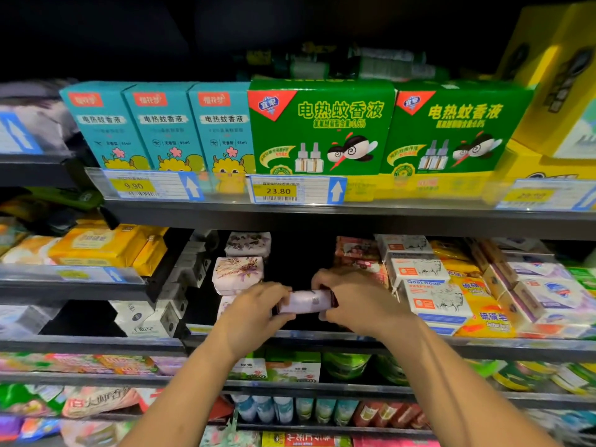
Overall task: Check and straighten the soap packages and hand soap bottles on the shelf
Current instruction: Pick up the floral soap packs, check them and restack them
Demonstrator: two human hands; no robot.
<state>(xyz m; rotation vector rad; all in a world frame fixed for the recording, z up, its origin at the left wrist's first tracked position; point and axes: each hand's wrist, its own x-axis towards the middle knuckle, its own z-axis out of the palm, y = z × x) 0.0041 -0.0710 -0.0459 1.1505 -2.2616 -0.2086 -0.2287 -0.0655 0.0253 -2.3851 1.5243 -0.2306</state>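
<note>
A pale pink soap package (306,301) with a printed code on its face is held between both hands at the front of the middle shelf. My left hand (254,312) grips its left end, and my right hand (350,298) grips its right end. Just left of it sit two floral lavender soap packages (238,273), one behind the other. To the right stand white goat soap boxes (432,300) and yellow sulfur soap packs (487,319). The gap behind the held package is dark.
Above, green mosquito liquid boxes (322,127) and teal boxes (161,124) fill the upper shelf behind price tags (279,191). Yellow soap packs (106,245) lie at left. Lower shelves hold mosquito coil boxes (290,371) and small bottles (290,409).
</note>
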